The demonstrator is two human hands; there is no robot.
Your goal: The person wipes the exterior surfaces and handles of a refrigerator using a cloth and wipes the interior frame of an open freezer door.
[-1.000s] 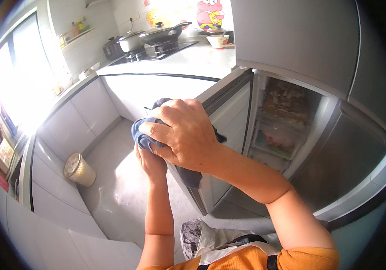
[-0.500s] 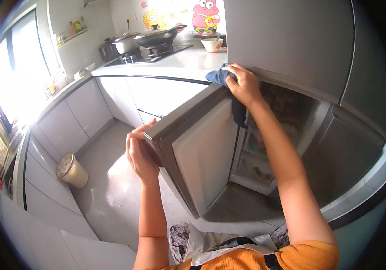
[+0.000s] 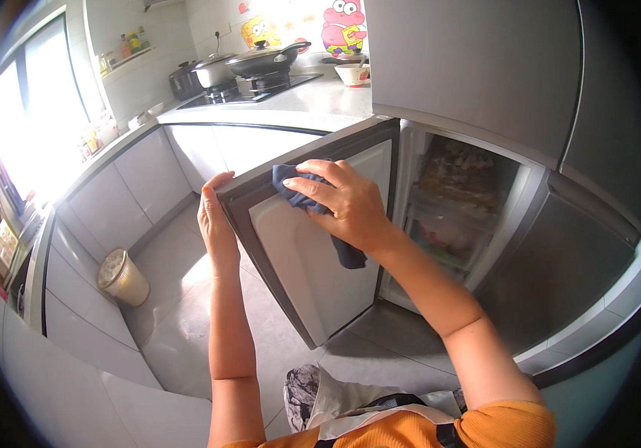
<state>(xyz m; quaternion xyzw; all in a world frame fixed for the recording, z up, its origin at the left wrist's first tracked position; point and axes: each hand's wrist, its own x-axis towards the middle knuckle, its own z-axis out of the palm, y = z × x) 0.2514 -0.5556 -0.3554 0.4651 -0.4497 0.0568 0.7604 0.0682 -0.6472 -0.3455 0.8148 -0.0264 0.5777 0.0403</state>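
Against the open freezer door [image 3: 313, 261], the right hand [image 3: 346, 201] clamps a dark blue cloth [image 3: 294, 187] onto the door's top edge, which runs from eight to two o'clock. Left hand [image 3: 216, 220] grips that edge's outer corner, at nine o'clock from the cloth.

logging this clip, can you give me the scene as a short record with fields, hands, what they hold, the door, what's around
setting: kitchen, seen from the head camera
left hand: grips the outer edge of the open grey freezer door
right hand: presses a dark blue cloth against the door's upper inner face
door state: swung open, white inner panel showing
freezer compartment: open, drawers with frozen food inside
floor: round cream bin by the white cabinets
counter: dark wok and lidded pot on the stove
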